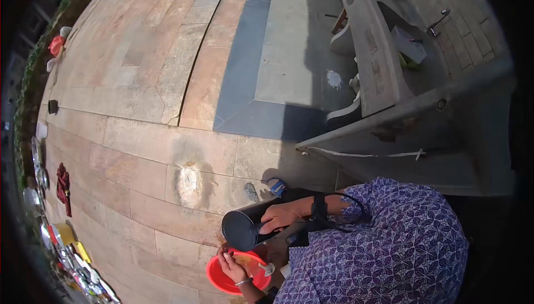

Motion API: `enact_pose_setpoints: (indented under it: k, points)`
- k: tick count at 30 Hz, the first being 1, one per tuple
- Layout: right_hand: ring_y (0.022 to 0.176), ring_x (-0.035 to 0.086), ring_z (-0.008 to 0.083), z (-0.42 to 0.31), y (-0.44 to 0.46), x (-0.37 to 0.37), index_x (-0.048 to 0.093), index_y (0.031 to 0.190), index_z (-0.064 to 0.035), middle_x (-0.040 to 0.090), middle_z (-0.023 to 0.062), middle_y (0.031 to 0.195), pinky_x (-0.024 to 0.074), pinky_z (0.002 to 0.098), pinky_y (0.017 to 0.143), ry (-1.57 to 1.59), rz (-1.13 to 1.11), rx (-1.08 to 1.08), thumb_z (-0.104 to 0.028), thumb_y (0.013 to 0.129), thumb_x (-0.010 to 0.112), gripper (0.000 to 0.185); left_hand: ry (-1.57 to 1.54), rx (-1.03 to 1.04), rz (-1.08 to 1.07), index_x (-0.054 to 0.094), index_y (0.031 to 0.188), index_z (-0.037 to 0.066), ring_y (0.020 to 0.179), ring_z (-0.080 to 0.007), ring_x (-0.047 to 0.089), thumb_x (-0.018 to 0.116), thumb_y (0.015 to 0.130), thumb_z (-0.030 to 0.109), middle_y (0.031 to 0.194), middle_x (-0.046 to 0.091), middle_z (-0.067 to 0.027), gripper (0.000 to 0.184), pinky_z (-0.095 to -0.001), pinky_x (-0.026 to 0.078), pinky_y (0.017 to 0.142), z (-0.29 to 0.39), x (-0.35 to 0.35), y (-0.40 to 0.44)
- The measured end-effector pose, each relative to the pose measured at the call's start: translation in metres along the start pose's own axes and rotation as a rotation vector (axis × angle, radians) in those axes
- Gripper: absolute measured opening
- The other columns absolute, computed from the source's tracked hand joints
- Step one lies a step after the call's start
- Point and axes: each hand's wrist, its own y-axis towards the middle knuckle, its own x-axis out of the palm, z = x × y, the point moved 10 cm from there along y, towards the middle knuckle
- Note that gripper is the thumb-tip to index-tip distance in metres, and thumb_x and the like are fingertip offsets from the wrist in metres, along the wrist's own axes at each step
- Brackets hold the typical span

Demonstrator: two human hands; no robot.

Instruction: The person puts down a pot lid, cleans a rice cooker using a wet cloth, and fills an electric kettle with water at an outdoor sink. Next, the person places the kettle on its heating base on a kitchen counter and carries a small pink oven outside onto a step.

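A black cylindrical pot (pixel 239 230) lies on its side low in the head view, its round dark end turned to the left. My right hand (pixel 278 217), with a black band on the wrist, is closed on the pot's upper side. Just below the pot is a red plastic basin (pixel 214 275) with brownish water in it. Over the basin's rim is my left hand (pixel 232 268), wearing a bracelet, with its fingers curled near the pot's lower edge. Something dark shows at those fingertips, too small to name. A pale grey, spoon-like object (pixel 268 269) rests at the basin's right side.
A blue slipper (pixel 277 187) and a grey stone-like lump (pixel 251 192) lie beyond the pot. A whitish wet patch (pixel 190 184) marks the paving. Washed-looking utensils (pixel 83 270) line the left edge near a dark red cloth (pixel 63 190). A concrete slab (pixel 378 70) stands upper right.
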Motion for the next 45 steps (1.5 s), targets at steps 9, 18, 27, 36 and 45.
enact_pose_setpoints:
  k: [9, 18, 27, 36, 45]
  points:
    - [0.052, 0.051, 0.011, -0.13, -0.036, -0.195, 0.056, 0.067, -0.0009, 0.052, 0.0029, 0.058, 0.04, 0.0276, 0.049, 0.171, 0.325, -0.251, -0.04, 0.086, 0.054, 0.044, -0.047, 0.274, -0.237, 0.053, 0.118, -0.001, 0.095, -0.0182, 0.053, 0.049, 0.094, 0.033, 0.108, 0.057, -0.0105, 0.042, -0.03, 0.043, 0.086, 0.28, 0.19, 0.181]
    - [0.05, 0.051, 0.01, -0.169, -0.084, -0.401, 0.058, 0.07, 0.0002, 0.055, 0.0039, 0.064, 0.0413, 0.0249, 0.047, 0.626, 0.723, -0.403, -0.036, 0.085, 0.057, 0.04, 0.051, 0.297, -0.545, 0.058, 0.099, -0.001, 0.083, -0.0168, 0.055, 0.049, 0.094, 0.031, 0.093, 0.06, -0.0083, 0.033, -0.0298, 0.046, 0.076, 0.454, 0.404, 0.293]
    - [0.056, 0.048, 0.0108, -0.214, -0.182, -0.526, 0.057, 0.069, -0.0026, 0.05, 0.0009, 0.06, 0.0389, 0.0274, 0.051, 0.616, 1.112, -0.336, -0.038, 0.088, 0.055, 0.04, 0.155, 0.378, -0.832, 0.056, 0.102, -0.002, 0.087, -0.0156, 0.052, 0.05, 0.093, 0.025, 0.099, 0.058, -0.0081, 0.029, -0.0302, 0.044, 0.08, 0.629, 0.606, 0.298]
    - [0.053, 0.051, 0.0143, -0.199, -0.411, -0.515, 0.061, 0.082, 0.0057, 0.055, 0.0079, 0.062, 0.0417, 0.0273, 0.054, 1.155, 1.733, -1.094, -0.024, 0.088, 0.054, 0.031, 0.099, 0.935, -1.331, 0.058, 0.111, -0.002, 0.108, -0.0221, 0.052, 0.042, 0.095, 0.036, 0.115, 0.058, -0.0111, 0.045, -0.0368, 0.035, 0.094, 0.801, 0.803, 0.107]
    - [0.053, 0.049, 0.0209, -0.153, -0.634, -0.454, 0.061, 0.086, 0.006, 0.055, 0.011, 0.064, 0.0393, 0.0335, 0.053, 0.807, 2.427, -1.369, -0.028, 0.089, 0.046, 0.038, 0.232, 0.686, -1.485, 0.06, 0.103, -0.003, 0.088, -0.0171, 0.059, 0.054, 0.091, 0.013, 0.098, 0.063, -0.0089, 0.021, -0.0292, 0.047, 0.08, 0.753, 0.975, 0.095]
